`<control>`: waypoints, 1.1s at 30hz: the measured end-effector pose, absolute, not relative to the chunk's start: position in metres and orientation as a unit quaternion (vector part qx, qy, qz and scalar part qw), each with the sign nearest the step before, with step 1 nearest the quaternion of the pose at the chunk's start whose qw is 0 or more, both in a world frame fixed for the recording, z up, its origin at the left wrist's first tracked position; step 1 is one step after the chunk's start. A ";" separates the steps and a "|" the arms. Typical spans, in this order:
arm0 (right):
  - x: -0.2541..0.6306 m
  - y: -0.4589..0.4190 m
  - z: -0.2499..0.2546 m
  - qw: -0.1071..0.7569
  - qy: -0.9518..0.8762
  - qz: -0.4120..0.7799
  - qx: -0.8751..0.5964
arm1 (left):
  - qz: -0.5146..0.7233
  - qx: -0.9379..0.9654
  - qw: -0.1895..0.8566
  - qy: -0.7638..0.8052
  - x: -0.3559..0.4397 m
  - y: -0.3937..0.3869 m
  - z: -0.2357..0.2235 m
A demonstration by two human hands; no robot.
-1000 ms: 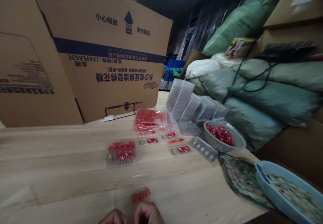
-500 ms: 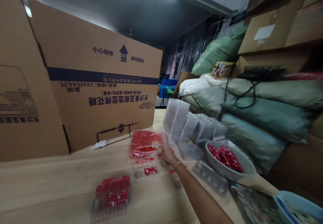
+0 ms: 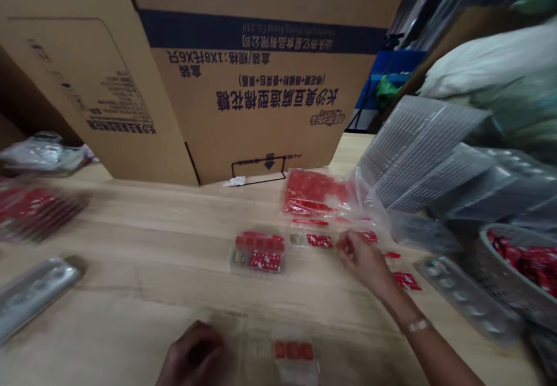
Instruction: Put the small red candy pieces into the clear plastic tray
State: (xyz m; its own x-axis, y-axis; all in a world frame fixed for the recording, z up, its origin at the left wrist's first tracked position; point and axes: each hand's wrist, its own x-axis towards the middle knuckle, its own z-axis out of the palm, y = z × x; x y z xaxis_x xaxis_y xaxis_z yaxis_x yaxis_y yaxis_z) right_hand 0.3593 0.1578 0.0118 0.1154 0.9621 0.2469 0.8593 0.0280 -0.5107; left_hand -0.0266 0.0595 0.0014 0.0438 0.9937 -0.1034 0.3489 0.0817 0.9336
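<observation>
My right hand (image 3: 363,261) is over the wooden table beside a small red-and-white packet (image 3: 319,240). Its fingers are bent together, and whatever they hold is hidden. Another red packet (image 3: 407,281) lies by the wrist. At the bottom edge, my left hand (image 3: 191,354) is curled and blurred, its contents too smeared to make out. Just right of it is a clear plastic tray (image 3: 300,368) with red pieces. Farther back, a filled clear tray (image 3: 261,252) holds red pieces and a red packet. Behind my right hand lies a plastic bag of red pieces (image 3: 317,191).
A large cardboard box (image 3: 261,96) stands across the back. Stacks of clear trays (image 3: 418,154) rise at the right, near a basket (image 3: 513,276) of red packets. Filled trays (image 3: 35,206) are stacked at the left, above an upturned clear tray (image 3: 37,293).
The view has tilted down and turned left. My right hand has left the bag of red pieces and is now beside the packets. My left hand has come into view.
</observation>
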 end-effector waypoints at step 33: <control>0.168 0.045 -0.013 0.193 -0.806 0.244 -0.504 | 0.371 0.734 0.381 0.423 0.003 0.055 -0.031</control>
